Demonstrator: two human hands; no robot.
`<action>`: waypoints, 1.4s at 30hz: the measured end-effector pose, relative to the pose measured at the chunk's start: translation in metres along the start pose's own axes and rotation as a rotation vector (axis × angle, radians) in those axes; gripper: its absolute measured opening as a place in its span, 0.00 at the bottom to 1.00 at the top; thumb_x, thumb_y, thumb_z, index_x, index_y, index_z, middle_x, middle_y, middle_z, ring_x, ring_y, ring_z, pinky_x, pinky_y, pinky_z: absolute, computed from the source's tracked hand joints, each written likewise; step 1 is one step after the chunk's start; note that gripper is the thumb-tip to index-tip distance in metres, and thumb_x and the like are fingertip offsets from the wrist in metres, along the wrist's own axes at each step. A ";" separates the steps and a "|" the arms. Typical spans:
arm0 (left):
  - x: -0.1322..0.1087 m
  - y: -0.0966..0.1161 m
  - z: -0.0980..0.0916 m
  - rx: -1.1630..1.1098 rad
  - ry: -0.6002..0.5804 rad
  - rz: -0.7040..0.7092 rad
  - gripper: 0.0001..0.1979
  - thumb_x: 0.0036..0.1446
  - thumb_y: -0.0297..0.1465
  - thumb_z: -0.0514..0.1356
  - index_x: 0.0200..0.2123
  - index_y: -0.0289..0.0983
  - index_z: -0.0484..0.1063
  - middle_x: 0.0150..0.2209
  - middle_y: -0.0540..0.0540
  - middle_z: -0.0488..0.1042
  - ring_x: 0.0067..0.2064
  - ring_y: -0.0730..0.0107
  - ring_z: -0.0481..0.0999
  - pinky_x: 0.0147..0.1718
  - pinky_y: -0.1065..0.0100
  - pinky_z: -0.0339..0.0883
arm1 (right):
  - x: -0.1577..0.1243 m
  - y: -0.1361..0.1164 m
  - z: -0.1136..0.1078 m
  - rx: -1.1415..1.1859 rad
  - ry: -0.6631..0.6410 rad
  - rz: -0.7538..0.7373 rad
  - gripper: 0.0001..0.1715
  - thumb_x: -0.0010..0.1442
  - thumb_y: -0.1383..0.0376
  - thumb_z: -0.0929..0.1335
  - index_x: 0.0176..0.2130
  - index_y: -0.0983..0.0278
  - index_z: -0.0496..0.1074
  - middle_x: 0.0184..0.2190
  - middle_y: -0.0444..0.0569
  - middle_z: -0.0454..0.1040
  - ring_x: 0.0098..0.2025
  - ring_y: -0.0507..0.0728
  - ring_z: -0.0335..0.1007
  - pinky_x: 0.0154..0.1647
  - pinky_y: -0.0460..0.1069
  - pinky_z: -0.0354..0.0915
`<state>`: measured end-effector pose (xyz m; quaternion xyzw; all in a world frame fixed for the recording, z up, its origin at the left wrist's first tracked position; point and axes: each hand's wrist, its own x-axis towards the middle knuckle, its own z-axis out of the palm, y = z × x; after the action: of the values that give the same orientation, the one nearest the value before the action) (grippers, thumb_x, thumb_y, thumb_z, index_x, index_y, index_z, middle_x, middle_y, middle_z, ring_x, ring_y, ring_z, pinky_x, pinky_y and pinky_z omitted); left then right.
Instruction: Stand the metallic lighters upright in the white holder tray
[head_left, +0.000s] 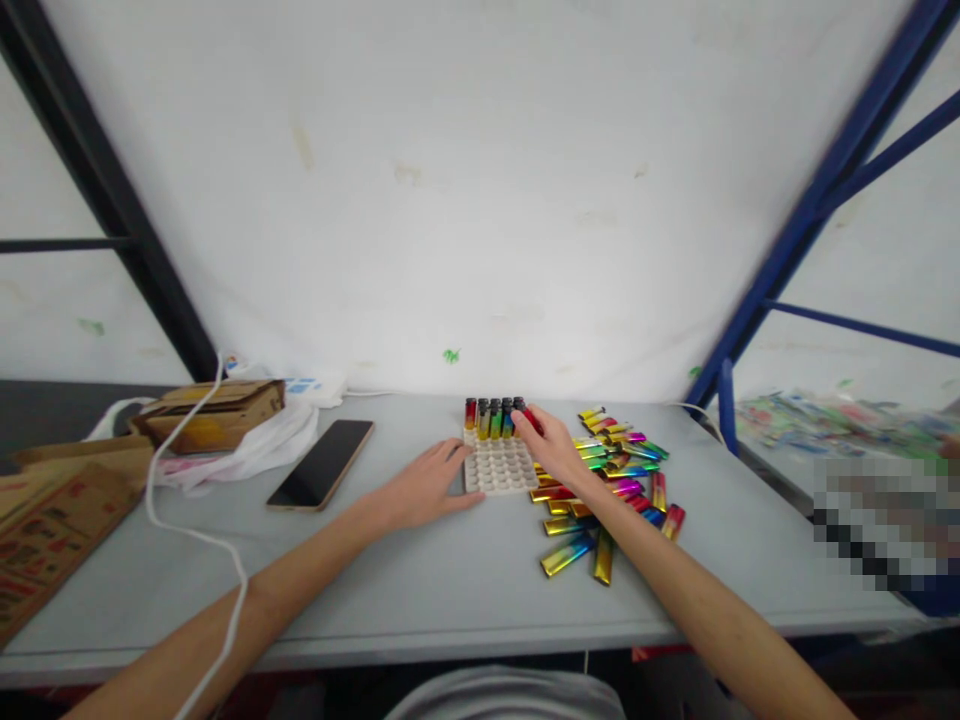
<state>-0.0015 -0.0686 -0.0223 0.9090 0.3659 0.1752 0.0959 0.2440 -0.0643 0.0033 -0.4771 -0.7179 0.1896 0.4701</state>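
A white tray with rows of round holes (498, 467) lies on the grey table (450, 580). Several coloured lighters (491, 415) stand upright in its far row. My left hand (425, 487) rests flat on the table with its fingers against the tray's left edge, open. My right hand (551, 442) is at the tray's far right corner, fingers pinched on a red lighter (529, 417) next to the standing row. A loose pile of shiny multicoloured lighters (609, 485) lies right of the tray, partly under my right forearm.
A dark phone (321, 464) lies left of the tray. Further left are a cardboard box (214, 412) on a white plastic bag, a flat printed carton (45, 530) and a white cable (191, 530). A blue metal frame (787, 250) rises at the right.
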 end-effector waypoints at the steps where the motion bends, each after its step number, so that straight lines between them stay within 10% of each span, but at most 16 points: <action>1: 0.000 0.000 0.000 0.002 0.000 -0.001 0.30 0.63 0.50 0.59 0.60 0.38 0.62 0.59 0.37 0.66 0.61 0.49 0.69 0.63 0.52 0.61 | 0.000 -0.002 -0.001 -0.008 -0.005 -0.006 0.25 0.66 0.46 0.61 0.28 0.61 0.61 0.24 0.40 0.60 0.28 0.52 0.55 0.30 0.47 0.52; 13: -0.001 -0.003 0.004 -0.004 0.014 0.013 0.31 0.63 0.52 0.58 0.60 0.39 0.62 0.60 0.37 0.66 0.61 0.49 0.68 0.62 0.52 0.61 | 0.003 0.003 0.004 -0.124 0.059 0.036 0.23 0.63 0.51 0.62 0.23 0.61 0.58 0.19 0.40 0.56 0.25 0.52 0.52 0.27 0.48 0.48; 22: -0.001 0.000 0.003 0.051 0.002 0.006 0.31 0.64 0.51 0.57 0.61 0.37 0.62 0.59 0.37 0.67 0.61 0.49 0.67 0.62 0.53 0.60 | 0.045 -0.028 0.000 -0.341 -0.279 -0.426 0.23 0.71 0.50 0.60 0.32 0.62 0.68 0.32 0.48 0.69 0.35 0.55 0.64 0.40 0.49 0.58; 28: -0.001 0.002 0.002 0.072 -0.005 -0.002 0.31 0.63 0.51 0.58 0.61 0.37 0.62 0.58 0.36 0.67 0.60 0.48 0.68 0.61 0.52 0.61 | 0.083 -0.022 0.021 -0.382 -0.361 -0.463 0.25 0.70 0.49 0.63 0.29 0.63 0.70 0.23 0.42 0.69 0.26 0.52 0.61 0.32 0.47 0.54; 42: -0.001 -0.003 0.007 0.094 0.027 0.031 0.31 0.63 0.51 0.57 0.59 0.35 0.64 0.55 0.35 0.69 0.58 0.47 0.70 0.60 0.52 0.62 | 0.087 0.015 0.035 -0.461 -0.281 -0.584 0.12 0.59 0.57 0.75 0.38 0.63 0.78 0.46 0.54 0.70 0.48 0.60 0.65 0.53 0.56 0.63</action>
<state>-0.0010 -0.0675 -0.0302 0.9155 0.3609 0.1717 0.0456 0.2123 0.0239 0.0185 -0.3153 -0.9045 -0.0546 0.2818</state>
